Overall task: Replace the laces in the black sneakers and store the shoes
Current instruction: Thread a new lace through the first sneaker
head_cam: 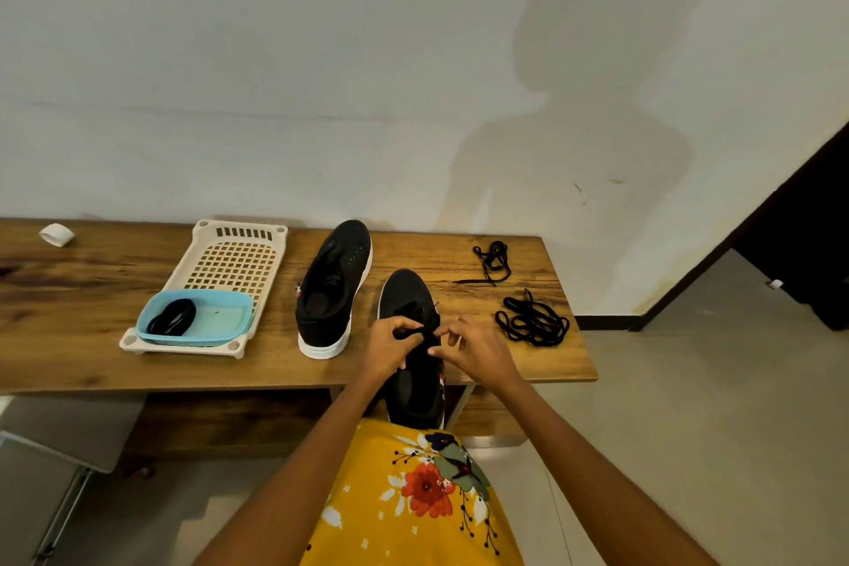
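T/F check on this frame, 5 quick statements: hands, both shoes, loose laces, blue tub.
1. Both hands work at the near shoe. True: left hand and right hand pinch its lace.
2. The far shoe has a tied lace. False: no lace shows in it, eyelets look bare.
3. Two loose lace bundles lie right of the shoes. True.
4. The blue tub is empty. False: it holds a black coil.
5. The tub sits on the white tray. True.
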